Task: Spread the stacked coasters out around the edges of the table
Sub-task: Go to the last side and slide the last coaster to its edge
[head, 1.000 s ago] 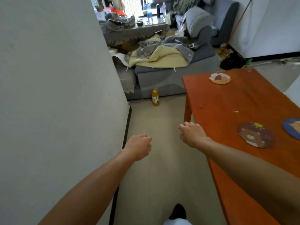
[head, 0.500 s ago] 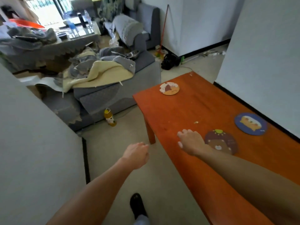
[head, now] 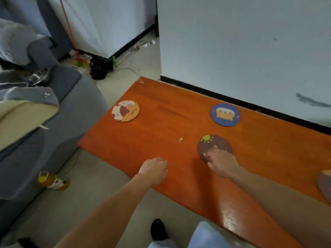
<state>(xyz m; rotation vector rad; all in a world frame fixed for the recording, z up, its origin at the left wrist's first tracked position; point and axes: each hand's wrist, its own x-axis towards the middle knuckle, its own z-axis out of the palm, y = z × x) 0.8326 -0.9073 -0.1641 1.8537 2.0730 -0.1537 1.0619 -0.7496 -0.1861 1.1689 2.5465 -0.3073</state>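
Several round coasters lie on the orange-red table (head: 161,133). An orange-and-white coaster (head: 125,110) sits near the left end and a blue coaster (head: 225,114) near the wall side. Nearer to me lies a brown coaster (head: 212,143) with a yellow sun. My right hand (head: 222,164) covers its near edge, fingertips curled onto it and thumb at its rim. My left hand (head: 154,169) hovers over the table's near edge, loosely curled and holding nothing. Another brown coaster (head: 325,186) is cut off at the right border.
A white wall (head: 250,51) runs along the table's far side. A grey sofa (head: 59,122) with blankets stands to the left, and a yellow bottle (head: 52,181) lies on the floor beside it. A small crumb (head: 180,139) is on the table. My shoe (head: 158,230) is below.
The view has swung right over the table. My right hand has moved forward onto the brown coaster. My left hand has come from above the floor to the table's near edge.
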